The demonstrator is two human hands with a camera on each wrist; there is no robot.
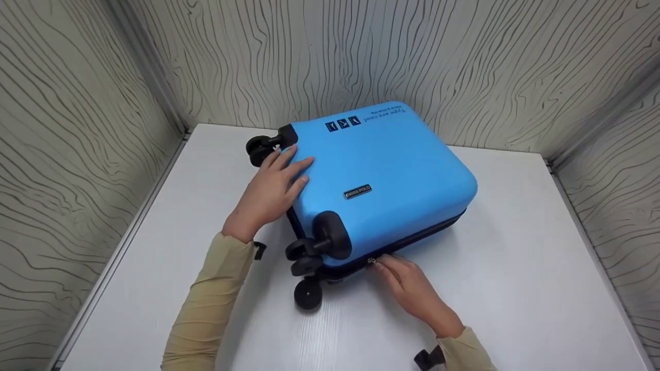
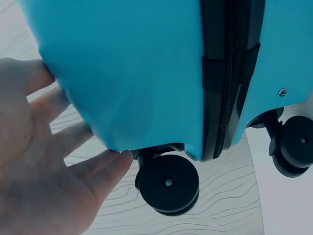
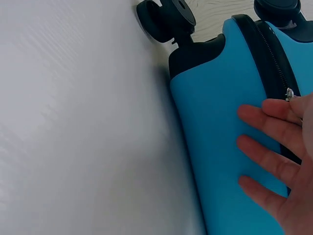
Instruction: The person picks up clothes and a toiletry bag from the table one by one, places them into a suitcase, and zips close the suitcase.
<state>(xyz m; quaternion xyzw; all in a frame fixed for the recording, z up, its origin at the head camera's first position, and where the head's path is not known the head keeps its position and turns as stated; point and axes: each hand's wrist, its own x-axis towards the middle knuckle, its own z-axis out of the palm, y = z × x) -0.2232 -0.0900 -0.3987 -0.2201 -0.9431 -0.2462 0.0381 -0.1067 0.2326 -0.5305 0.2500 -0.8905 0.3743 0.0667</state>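
Observation:
A blue hard-shell suitcase [image 1: 397,159] lies flat on a white table, its black wheels [image 1: 304,252] toward the left. My left hand [image 1: 273,185] rests on the wheel end, fingers spread over the top edge between two wheels; in the left wrist view its fingertips [image 2: 124,159] touch the shell's edge by a wheel. At the near side, my right hand [image 1: 410,286] pinches the metal zipper pull [image 3: 289,93] between thumb and forefinger, close to the wheel-end corner. The other fingers of that hand are spread along the shell. A black zipper band [image 1: 412,238] runs around the suitcase's side.
The white table [image 1: 536,257] extends around the suitcase on both sides. Panels with a wavy line pattern [image 1: 330,56] stand behind it and at left and right. Black straps with small mounts [image 1: 430,358] sit at the wrists.

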